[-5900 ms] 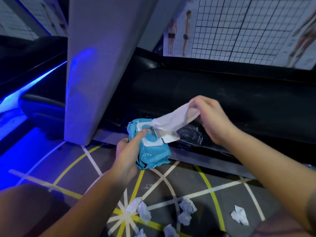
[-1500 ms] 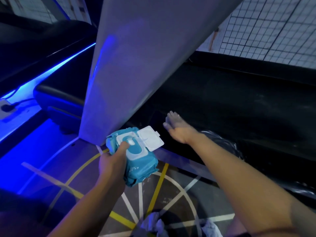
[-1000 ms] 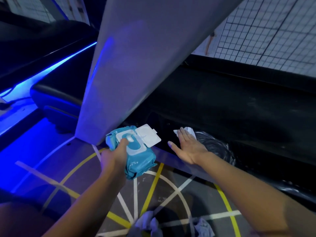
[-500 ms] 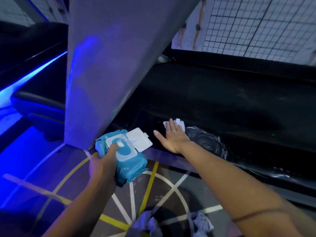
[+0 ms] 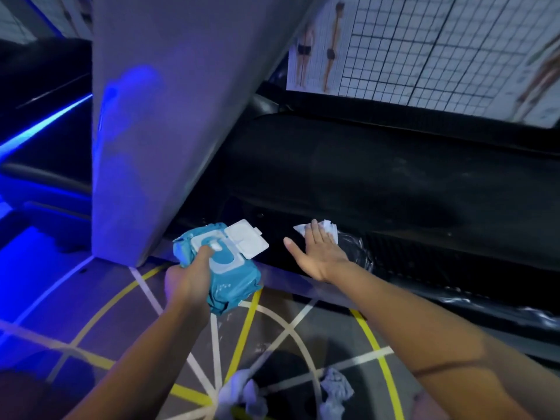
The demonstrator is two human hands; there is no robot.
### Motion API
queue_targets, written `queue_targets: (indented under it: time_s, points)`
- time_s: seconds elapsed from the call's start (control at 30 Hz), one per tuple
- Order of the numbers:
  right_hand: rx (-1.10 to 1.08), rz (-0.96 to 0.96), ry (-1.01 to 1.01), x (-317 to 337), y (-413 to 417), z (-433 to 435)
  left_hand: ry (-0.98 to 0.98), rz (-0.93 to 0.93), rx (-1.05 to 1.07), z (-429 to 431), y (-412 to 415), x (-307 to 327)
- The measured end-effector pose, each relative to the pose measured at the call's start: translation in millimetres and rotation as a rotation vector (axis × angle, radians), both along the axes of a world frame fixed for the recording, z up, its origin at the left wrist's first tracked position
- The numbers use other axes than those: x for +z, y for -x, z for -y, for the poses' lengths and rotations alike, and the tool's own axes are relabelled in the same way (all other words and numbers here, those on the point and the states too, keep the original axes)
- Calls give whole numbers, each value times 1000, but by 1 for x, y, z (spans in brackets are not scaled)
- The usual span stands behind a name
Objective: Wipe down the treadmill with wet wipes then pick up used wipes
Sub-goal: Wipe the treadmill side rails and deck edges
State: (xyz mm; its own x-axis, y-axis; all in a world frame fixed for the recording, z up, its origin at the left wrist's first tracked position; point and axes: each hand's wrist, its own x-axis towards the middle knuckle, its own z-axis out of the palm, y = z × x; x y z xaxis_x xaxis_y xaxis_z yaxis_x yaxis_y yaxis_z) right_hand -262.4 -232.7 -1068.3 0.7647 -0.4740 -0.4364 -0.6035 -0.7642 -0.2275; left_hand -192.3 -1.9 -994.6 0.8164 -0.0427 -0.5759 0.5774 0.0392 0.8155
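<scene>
Two hands busy: right hand flat, fingers straight, presses wipe on treadmill side, right of grey post; left hand grips wipe pack (lid open). Press evenly, overlap strokes w/ wipe spread.

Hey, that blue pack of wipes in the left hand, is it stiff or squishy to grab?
Probably squishy: the blue pack creases and bulges where the left hand grips it. Its open lid looks rigid and may flap. Likely light, held one-handed.

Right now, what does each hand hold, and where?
Left hand grips the wipes pack by its left side. Right hand presses a wipe flat, gripping nothing.
</scene>
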Motion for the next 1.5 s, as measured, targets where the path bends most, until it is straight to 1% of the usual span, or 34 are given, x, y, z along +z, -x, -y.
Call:
queue_targets:
  time_s: [0.13, 0.23, 0.33, 0.47, 0.5, 0.6, 0.67, 0.77, 0.9, 1.0, 1.1, 1.2, 1.3, 1.37, 1.43, 1.5]
  points:
    - [153, 14, -20, 3, 13, -25, -9, 8, 11, 1, -5, -7]
    - [233, 43, -23, 3, 4, -43, -26, 14, 10, -2, -9, -8]
    - [182, 76, -16, -4, -25, -38, -60, 46, 43, -7, -14, -12]
    - [75, 35, -29, -7, -53, -16, -52, 32, 110, -14, -20, -20]
    - [60, 23, -35, -6, -53, -11, -58, 28, 100, -14, -19, -19]
    - [-25, 6, 2, -4, -40, 6, -62, 33, 53, -8, -15, -18]
    - [-94, -13, 43, -5, -23, 20, -29, 0, 31, -2, -11, -18]
    - [-153, -37, 29, -1, 8, 31, -9, 9, 36, 7, -6, -17]
    - [-147, -27, -4, 5, 42, 14, 31, 17, 47, 17, 4, -13]
    - [-70, -18, -33, 8, 55, -4, 50, 17, 51, 19, 1, -19]
    - [51, 13, -16, 7, 52, -24, 38, 20, 25, 17, 0, -17]
    - [148, 65, 16, 2, 28, -39, 0, 31, 34, 11, -3, -18]
    - [130, 77, -10, -3, -2, -34, 4, -18, 79, 7, -9, -24]
    - [86, 55, -18, -4, -12, -17, 20, -26, 103, 6, -15, -32]
    - [19, 20, -21, -3, -8, 8, 54, -29, 75, 6, -15, -36]
    - [-48, -22, 12, -1, 7, 33, 39, -19, 42, 12, -9, -28]
